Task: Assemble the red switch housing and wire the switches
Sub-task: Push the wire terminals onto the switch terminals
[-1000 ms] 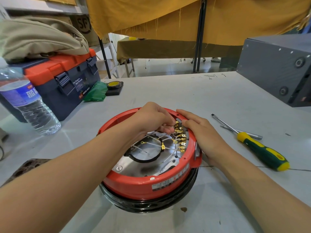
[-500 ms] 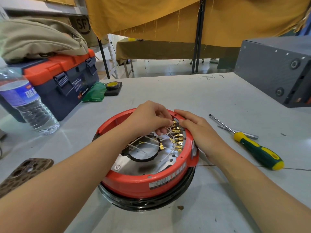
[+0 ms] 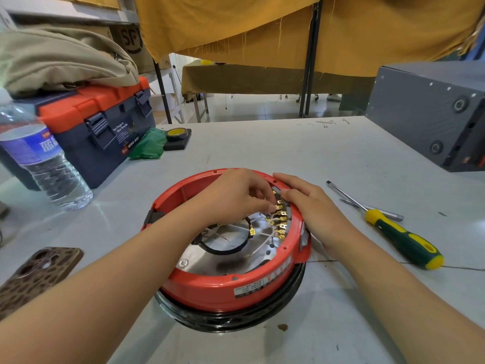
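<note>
Frame ctr: left hand (image 3: 236, 195) fingers pinch small brass spade terminal (image 3: 278, 207); right hand (image 3: 312, 206) flat, steadying round red plastic housing (image 3: 225, 285). Terminals prob. thin, bendable; grip by crimp.

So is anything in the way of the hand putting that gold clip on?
Nothing visible is. The left hand already pinches a gold clip right at the row of clips inside the red housing. The right hand rests on the rim beside them, not across them.
</note>
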The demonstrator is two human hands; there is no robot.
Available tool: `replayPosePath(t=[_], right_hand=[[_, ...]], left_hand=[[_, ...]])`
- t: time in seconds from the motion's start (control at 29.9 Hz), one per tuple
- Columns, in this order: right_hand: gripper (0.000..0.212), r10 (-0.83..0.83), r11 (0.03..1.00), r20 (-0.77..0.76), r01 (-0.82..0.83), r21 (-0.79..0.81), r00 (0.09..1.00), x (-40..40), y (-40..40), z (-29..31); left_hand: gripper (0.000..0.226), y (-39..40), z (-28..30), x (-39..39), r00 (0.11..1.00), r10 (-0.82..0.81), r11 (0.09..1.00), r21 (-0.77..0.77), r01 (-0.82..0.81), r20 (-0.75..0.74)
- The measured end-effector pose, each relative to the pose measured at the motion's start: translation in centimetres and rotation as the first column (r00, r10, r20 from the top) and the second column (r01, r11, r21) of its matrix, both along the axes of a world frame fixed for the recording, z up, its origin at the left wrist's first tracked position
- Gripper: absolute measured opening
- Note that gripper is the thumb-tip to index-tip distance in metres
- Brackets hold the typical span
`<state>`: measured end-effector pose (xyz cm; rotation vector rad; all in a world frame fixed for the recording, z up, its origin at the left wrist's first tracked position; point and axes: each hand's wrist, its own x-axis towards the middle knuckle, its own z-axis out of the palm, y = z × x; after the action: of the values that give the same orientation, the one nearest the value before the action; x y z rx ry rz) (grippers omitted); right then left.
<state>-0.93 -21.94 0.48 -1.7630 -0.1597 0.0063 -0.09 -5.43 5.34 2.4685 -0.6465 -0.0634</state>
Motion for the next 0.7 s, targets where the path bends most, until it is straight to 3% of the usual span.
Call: replayPosePath(t=[0.7], right_hand=[[0.036,0.023,1.000,-0.004,-0.023,0.002,1.000,0.02,-0.14,0.01]], left_hand=[[0.007,0.12,-0.50,-0.53,0.993,0.001,0.999,-0.039,0.004,0.122]])
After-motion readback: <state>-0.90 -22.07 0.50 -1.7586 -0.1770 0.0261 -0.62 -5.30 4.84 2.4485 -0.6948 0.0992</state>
